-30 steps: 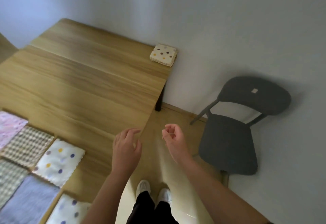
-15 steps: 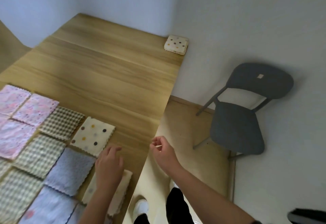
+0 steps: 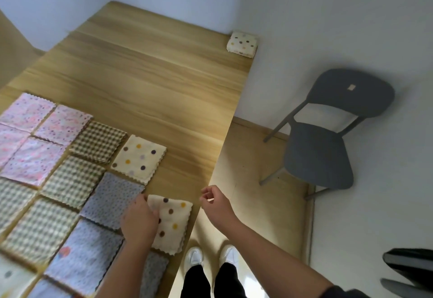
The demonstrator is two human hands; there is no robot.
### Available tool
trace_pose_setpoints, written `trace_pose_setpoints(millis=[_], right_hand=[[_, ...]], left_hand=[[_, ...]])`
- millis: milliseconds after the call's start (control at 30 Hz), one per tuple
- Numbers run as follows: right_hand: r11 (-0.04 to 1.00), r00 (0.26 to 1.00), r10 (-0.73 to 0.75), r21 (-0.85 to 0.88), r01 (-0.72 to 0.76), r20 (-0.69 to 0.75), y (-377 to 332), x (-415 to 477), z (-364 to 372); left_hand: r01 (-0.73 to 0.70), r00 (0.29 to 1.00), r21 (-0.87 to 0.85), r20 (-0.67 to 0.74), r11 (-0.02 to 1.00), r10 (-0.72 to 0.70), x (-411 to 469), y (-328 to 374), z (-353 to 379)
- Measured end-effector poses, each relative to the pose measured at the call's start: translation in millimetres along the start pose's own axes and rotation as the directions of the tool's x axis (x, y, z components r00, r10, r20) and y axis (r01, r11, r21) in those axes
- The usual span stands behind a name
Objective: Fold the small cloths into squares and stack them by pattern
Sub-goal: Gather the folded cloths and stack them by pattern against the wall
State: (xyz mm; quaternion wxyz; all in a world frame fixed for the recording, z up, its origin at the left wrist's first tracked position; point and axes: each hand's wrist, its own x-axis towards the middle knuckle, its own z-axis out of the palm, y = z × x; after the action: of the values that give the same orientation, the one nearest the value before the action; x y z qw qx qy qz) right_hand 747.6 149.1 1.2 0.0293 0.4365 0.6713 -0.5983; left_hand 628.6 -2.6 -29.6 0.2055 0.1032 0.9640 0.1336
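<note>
My left hand (image 3: 140, 219) grips the left edge of a cream polka-dot cloth (image 3: 173, 222) near the table's right edge. My right hand (image 3: 216, 201) hovers just off that edge, fingers loosely curled, holding nothing. A second cream polka-dot cloth (image 3: 139, 158) lies flat further back. A folded stack of polka-dot cloths (image 3: 242, 44) sits at the far right corner. Pink speckled cloths (image 3: 35, 138), brown checked cloths (image 3: 72, 180) and blue speckled cloths (image 3: 112, 200) lie flat in rows on the left.
The wooden table (image 3: 152, 82) is bare across its far half. A dark grey chair (image 3: 328, 138) stands against the wall to the right. My white shoes (image 3: 210, 256) are on the floor beside the table edge.
The view has swung left, showing more cloths. My left hand came down onto the near polka-dot cloth and closed on its edge. My right hand stayed beside the table edge.
</note>
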Motion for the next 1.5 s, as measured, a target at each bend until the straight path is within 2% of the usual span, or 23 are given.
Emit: trace_pose_setpoints(millis=[100,233,300,367,433,467,533,567,600,667,733,800,900,1000,1067,1167,1233,1300,1400,1433,1500], right_hand=[[1.000,1.000,0.024,0.016,-0.024,-0.012,5,0,-5],[0.994,0.998,0.043,0.100,-0.047,0.044,11,-6,-16],[0.987,0.994,0.032,0.156,-0.048,0.103,10,-7,-24],[0.973,0.991,0.034,0.223,-0.063,0.133,7,-9,-31],[0.955,0.990,0.033,0.287,-0.072,0.139,6,-6,-38],[0.948,0.990,0.028,0.310,-0.070,0.138,5,-6,-40],[0.918,0.990,0.041,0.385,-0.092,0.138,5,-4,-43],[0.884,0.989,0.051,0.455,-0.110,0.140,5,-3,-44],[0.842,0.988,0.063,0.525,-0.127,0.138,5,-2,-45],[0.782,0.987,0.094,0.604,-0.154,0.129,0,-2,-47],[0.779,0.986,0.117,0.604,-0.167,0.121,-1,-1,-50],[0.775,0.983,0.141,0.605,-0.183,0.117,-3,-1,-52],[0.751,0.978,0.174,0.627,-0.205,0.112,-2,1,-56],[0.691,0.973,0.201,0.687,-0.225,0.116,3,5,-61],[0.648,0.969,0.219,0.726,-0.231,0.113,5,5,-64],[0.606,0.964,0.248,0.760,-0.234,0.099,8,5,-68],[0.595,0.960,0.266,0.768,-0.237,0.090,9,6,-71],[0.596,0.957,0.276,0.767,-0.240,0.085,10,6,-73],[0.590,0.955,0.282,0.769,-0.245,0.088,9,4,-73],[0.587,0.955,0.282,0.772,-0.246,0.089,10,5,-73],[0.588,0.958,0.273,0.772,-0.241,0.091,8,6,-73]], left_hand=[[-0.010,0.998,0.035,0.065,0.999,0.007,4,5,-5],[-0.107,0.962,-0.256,0.217,0.961,0.165,1,23,-17],[-0.110,0.929,-0.451,0.271,0.886,0.254,-6,38,-28],[-0.029,0.892,-0.650,0.325,0.759,0.313,-13,49,-39],[0.071,0.856,-0.761,0.379,0.645,0.352,-13,53,-45],[0.094,0.842,-0.775,0.397,0.625,0.366,-10,54,-47],[0.090,0.832,-0.771,0.406,0.630,0.378,-6,58,-44],[0.049,0.847,-0.747,0.383,0.664,0.369,-4,60,-41],[-0.037,0.882,-0.678,0.324,0.734,0.344,-2,63,-38],[-0.217,0.954,-0.428,0.099,0.877,0.284,9,64,-32],[-0.275,0.961,-0.221,-0.052,0.936,0.270,27,60,-32],[-0.267,0.963,-0.028,-0.048,0.963,0.266,51,52,-32],[-0.254,0.966,0.149,0.096,0.956,0.242,78,49,-28],[-0.245,0.952,0.173,0.231,0.954,0.203,79,61,-18],[-0.266,0.946,0.190,0.237,0.945,0.219,67,70,-8],[-0.373,0.917,0.176,0.223,0.911,0.332,42,81,2],[-0.457,0.877,0.085,0.208,0.885,0.433,34,86,5],[-0.457,0.877,-0.074,0.131,0.886,0.463,37,88,2],[-0.345,0.937,-0.139,-0.110,0.928,0.332,55,82,-10],[-0.281,0.954,-0.129,-0.147,0.951,0.262,62,81,-14],[-0.138,0.986,-0.109,-0.106,0.984,0.127,76,80,-20]])
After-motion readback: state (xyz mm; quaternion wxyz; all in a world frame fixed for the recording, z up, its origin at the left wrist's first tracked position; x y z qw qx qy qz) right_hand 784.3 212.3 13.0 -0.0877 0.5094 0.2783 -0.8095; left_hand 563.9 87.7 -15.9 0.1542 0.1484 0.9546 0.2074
